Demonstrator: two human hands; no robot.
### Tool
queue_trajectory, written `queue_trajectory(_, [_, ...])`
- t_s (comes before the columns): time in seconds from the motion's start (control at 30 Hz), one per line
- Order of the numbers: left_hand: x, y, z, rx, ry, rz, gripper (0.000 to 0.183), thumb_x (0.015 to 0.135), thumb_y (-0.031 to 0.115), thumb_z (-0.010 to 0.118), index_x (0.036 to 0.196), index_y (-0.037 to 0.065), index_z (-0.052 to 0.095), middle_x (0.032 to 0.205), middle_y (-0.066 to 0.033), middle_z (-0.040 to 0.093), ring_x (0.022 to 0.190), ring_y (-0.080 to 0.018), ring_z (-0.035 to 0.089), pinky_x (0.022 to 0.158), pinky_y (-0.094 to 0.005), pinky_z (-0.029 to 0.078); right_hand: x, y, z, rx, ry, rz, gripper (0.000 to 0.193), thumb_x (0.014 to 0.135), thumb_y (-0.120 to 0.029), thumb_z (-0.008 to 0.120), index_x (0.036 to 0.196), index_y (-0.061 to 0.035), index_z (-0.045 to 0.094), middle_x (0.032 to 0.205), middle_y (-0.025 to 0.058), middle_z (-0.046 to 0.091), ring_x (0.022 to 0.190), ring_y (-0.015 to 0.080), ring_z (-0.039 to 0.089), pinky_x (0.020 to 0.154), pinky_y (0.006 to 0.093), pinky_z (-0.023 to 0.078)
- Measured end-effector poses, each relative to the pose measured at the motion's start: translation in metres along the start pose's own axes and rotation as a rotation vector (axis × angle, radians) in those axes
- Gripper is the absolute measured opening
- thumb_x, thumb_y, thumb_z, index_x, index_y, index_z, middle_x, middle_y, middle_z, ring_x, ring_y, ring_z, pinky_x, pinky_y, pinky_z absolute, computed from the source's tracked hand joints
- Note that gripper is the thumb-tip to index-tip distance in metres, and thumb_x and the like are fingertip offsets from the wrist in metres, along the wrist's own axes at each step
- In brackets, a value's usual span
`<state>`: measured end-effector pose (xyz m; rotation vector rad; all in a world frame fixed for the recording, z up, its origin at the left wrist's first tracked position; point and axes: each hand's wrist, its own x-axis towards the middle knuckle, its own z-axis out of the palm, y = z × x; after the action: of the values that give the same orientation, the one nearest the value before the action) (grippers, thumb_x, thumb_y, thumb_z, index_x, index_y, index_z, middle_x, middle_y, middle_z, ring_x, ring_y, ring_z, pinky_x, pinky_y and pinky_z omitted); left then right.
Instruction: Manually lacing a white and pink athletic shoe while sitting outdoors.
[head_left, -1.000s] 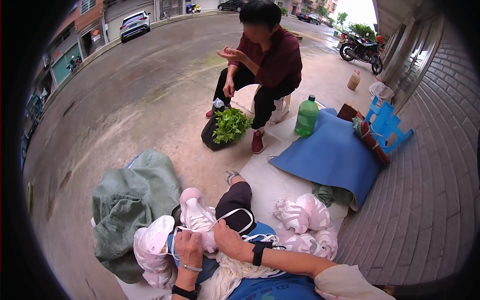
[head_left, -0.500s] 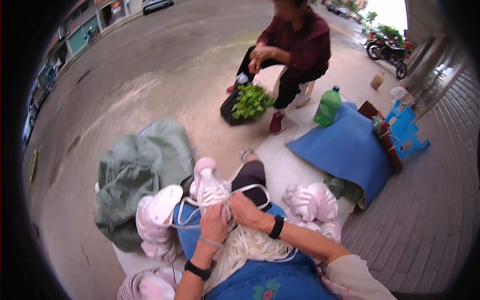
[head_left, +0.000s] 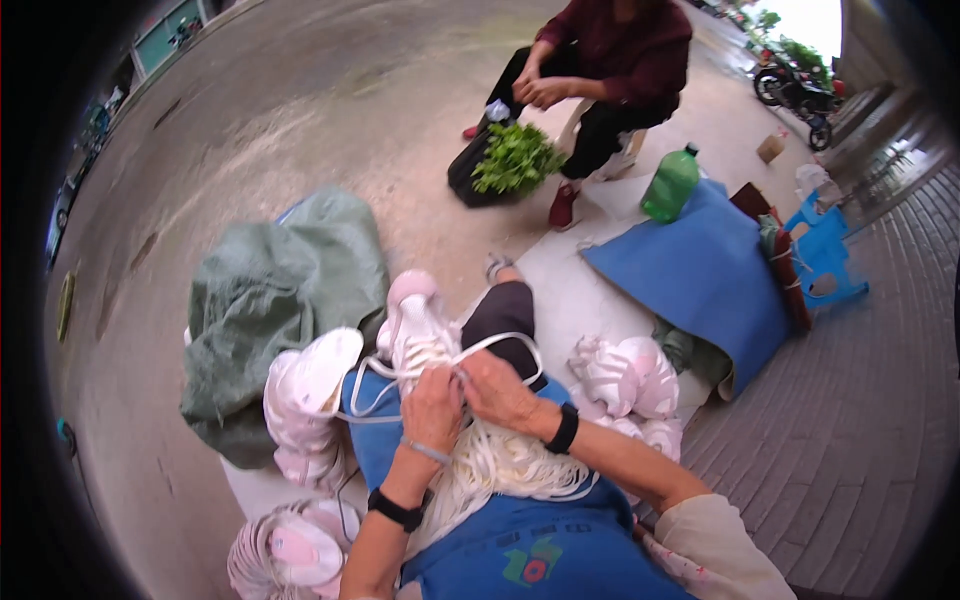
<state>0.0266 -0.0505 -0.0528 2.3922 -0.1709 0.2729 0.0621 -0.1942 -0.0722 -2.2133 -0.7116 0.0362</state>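
Observation:
A pink and white sneaker (head_left: 420, 318) rests on my lap with its toe pointing away from me. White shoelace (head_left: 525, 348) runs through its eyelets and loops out to both sides. My left hand (head_left: 433, 408) is closed at the sneaker's tongue end, its fingers pinching the lace. Right beside it, my right hand (head_left: 495, 388) also pinches the lace, with the fingertips of both hands nearly meeting. A bundle of loose white shoelaces (head_left: 510, 465) lies on my blue apron (head_left: 540, 545), just below the hands.
Pink and white shoes are stacked left (head_left: 305, 390), lower left (head_left: 295, 550) and right (head_left: 625, 375). A green sack (head_left: 285, 310) lies at left. Ahead, a seated person (head_left: 625, 60) is near leafy greens (head_left: 515, 160). A green bottle (head_left: 670, 183) stands by a blue mat (head_left: 700, 285) and blue stool (head_left: 825, 255).
My view has tilted down slightly, so the scene sits higher. Both hands have drawn closer together at the sneaker's lacing, and the right-hand lace loop has shifted.

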Motion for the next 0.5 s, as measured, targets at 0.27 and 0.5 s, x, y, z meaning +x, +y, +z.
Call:
queue_trajectory(0.27, [-0.022,-0.008,-0.055,-0.234,-0.115,-0.090,0.008,0.079,0.006,0.060,0.078,-0.001,0.057,0.063,-0.0139,0.060,0.052,-0.0256,0.061,0.051,-0.0366,0.049,-0.012,-0.040,-0.016,-0.020,-0.134,0.246,0.036,0.079,-0.013,0.065,0.110,-0.0011,0.052,0.102,0.0192,0.056,0.098,0.0385,0.057,0.080,0.0459,0.048])
queue_trajectory(0.5, [-0.048,0.051,-0.143,-1.004,-0.839,-0.298,0.012,0.085,0.007,0.068,0.083,-0.004,0.064,0.065,-0.0062,0.064,0.055,-0.0096,0.062,0.051,-0.0212,0.045,0.002,-0.073,-0.022,-0.074,-0.010,-0.628,0.031,0.079,-0.016,0.063,0.108,-0.0058,0.056,0.108,0.0124,0.057,0.104,0.0318,0.054,0.085,0.0425,0.044])
